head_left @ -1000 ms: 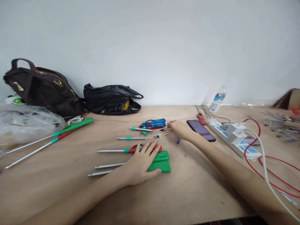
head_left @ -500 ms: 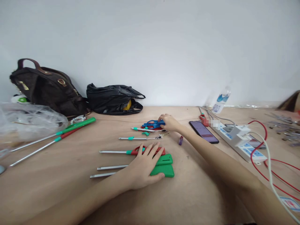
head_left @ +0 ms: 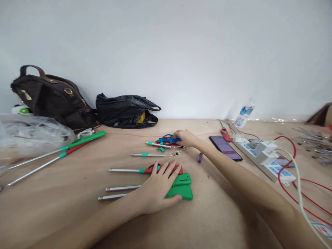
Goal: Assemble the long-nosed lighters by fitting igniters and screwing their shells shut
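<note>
My left hand [head_left: 158,188] lies spread and flat across a red gas lighter [head_left: 153,169] and two green gas lighters [head_left: 183,178], whose metal barrels point left. Farther back, my right hand [head_left: 186,138] has its fingers closed at the right end of blue plastic handle shells [head_left: 168,139]; its fingertips are partly hidden. Red plastic shows beneath the blue shells. In front of them are two loose metal lighter barrels [head_left: 146,155] with teal collars and wires at their right ends, and a small teal piece [head_left: 161,149].
A purple screwdriver handle [head_left: 200,157] and a phone [head_left: 226,148] lie near my right forearm. Farther right are a power strip [head_left: 273,168] with cables and a bottle [head_left: 243,113]. Assembled lighters [head_left: 85,139], a clear bag [head_left: 33,135], a black bag [head_left: 124,110] and a backpack [head_left: 57,97] occupy the left.
My right hand has shifted very slightly left at the blue shells, its fingers still closed there. My left hand stays flat on the lighters. The whole view has tilted a little.
</note>
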### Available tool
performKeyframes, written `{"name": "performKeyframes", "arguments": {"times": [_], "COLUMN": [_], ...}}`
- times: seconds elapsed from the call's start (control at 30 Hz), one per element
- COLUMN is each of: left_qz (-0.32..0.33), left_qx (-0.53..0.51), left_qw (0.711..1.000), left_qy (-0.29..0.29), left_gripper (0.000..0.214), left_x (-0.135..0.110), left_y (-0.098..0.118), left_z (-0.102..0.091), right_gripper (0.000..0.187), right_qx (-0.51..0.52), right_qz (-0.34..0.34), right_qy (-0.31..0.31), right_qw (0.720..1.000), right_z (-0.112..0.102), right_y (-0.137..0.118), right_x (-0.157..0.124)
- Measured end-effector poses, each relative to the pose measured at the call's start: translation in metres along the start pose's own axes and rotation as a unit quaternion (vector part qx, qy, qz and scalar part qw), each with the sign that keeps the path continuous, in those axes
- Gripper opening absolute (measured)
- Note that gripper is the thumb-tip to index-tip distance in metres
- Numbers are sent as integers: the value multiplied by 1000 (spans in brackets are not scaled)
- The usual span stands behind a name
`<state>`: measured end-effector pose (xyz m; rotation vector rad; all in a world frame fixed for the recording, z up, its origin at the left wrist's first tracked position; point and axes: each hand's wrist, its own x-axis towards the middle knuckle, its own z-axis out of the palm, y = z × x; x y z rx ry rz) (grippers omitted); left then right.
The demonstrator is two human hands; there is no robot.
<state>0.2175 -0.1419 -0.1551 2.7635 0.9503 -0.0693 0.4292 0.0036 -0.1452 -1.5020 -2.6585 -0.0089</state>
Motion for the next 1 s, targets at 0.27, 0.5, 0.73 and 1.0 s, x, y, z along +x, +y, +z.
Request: {"name": "performKeyframes", "arguments": {"times": [0.27, 0.5, 0.73, 1.0], "left_qz": [-4, -6, -4, -2], "left_qx": [-6, -14, -11, -16], "left_qw": [1000, 1000, 1000, 1000], "left_qy": [-3, 0, -6, -20], "left_gripper": [78, 78, 79, 80], "left_x": [0, -1, -5, -7], "left_y": [1, 4, 10, 10], "left_z": [-2, -3, 1, 0], "right_gripper": [18, 14, 22, 24], "right_qx": [23, 75, 165, 186], "right_qz": [-1, 14, -77, -63], "right_qy": [28, 95, 81, 77], "right_qw": [999, 993, 980, 978], "right_z": [3, -11, -13, 8], "right_y": [2, 5, -32, -38], "right_x": [2, -8, -69, -85]}}
